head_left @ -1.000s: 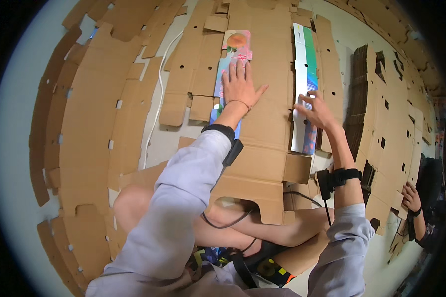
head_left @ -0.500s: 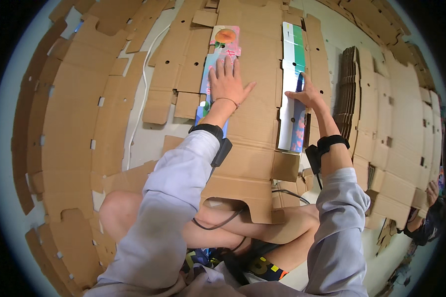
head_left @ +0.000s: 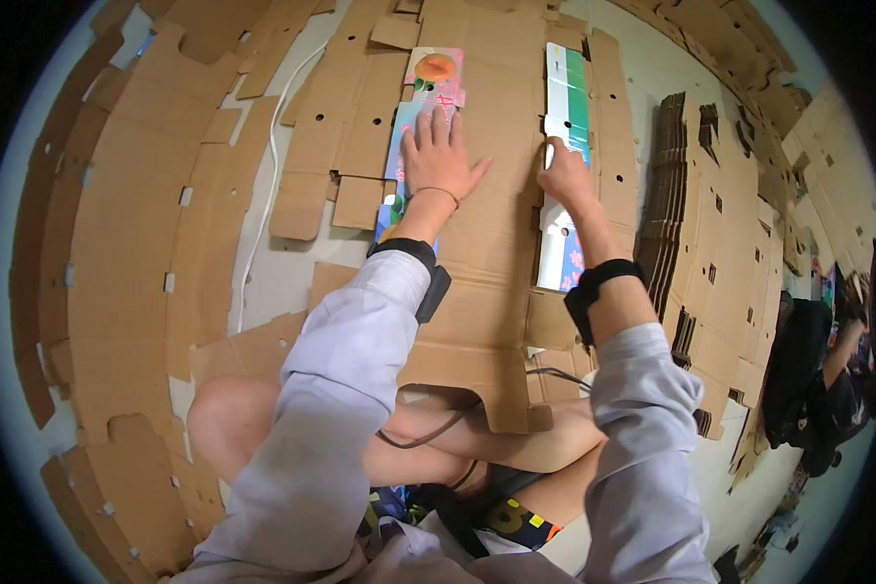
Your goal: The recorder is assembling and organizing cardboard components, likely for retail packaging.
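Note:
My left hand (head_left: 439,167) lies flat with fingers spread on a colourful printed strip (head_left: 438,70) that shows an orange fruit. The strip runs along the left part of a large flat brown cardboard sheet (head_left: 501,214) in front of me. On the right part of that sheet is a second printed strip (head_left: 575,92), white and green with a blue flowered end. My right hand (head_left: 567,177) is closed over its middle, fingers curled at the left edge. Whatever lies between those fingers is hidden.
Flattened cardboard sheets (head_left: 127,234) cover the left side. A white cable (head_left: 275,146) runs beside them. On the right stands a stack of flat cardboard (head_left: 664,185). Another person's arm (head_left: 844,350) shows at the far right. A dark cable (head_left: 428,443) crosses my legs.
My right hand has gone from spanning the white and green strip with thumb and fingers apart to closed at its left edge. My left hand stays flat on its strip.

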A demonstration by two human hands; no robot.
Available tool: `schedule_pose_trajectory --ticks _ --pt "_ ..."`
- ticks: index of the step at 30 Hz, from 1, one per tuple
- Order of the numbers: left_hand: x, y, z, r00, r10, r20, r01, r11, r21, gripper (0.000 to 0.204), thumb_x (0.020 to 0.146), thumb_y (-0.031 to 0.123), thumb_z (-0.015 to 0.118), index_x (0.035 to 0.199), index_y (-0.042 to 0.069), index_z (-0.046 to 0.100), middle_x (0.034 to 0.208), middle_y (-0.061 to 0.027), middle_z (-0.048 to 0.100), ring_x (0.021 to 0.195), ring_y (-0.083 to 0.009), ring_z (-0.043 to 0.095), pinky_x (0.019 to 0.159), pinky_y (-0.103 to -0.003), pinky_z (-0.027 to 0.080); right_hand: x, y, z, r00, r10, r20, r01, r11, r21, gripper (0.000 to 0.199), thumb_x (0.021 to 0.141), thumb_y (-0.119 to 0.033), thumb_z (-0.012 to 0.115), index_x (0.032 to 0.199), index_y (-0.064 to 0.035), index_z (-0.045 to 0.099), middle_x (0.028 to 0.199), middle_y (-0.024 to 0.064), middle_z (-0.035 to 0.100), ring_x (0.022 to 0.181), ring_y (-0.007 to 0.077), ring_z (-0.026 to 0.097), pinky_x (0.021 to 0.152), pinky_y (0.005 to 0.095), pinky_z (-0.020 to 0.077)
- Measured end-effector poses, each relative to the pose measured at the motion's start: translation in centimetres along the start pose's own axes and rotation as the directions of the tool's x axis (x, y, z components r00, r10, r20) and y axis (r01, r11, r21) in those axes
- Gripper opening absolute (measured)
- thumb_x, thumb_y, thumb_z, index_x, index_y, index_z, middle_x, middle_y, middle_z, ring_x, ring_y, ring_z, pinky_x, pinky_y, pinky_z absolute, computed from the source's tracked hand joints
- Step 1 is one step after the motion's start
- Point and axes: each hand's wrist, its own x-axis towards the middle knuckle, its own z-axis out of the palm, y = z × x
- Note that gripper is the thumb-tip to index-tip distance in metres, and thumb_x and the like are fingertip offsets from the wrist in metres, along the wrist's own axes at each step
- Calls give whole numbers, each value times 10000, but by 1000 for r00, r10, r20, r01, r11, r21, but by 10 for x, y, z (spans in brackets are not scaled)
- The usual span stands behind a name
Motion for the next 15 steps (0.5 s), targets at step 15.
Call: schedule_pose_trajectory --ticks 15 --pt "2 -1 -1 1000 -5 -11 5 1000 -28 759 786 600 467 1345 100 349 1380 -147 306 1289 -316 238 1025 -494 199 -2 42 -30 996 -69 63 38 914 403 1061 534 -239 827 1361 11 211 1196 245 488 1089 328 511 943 381 398"
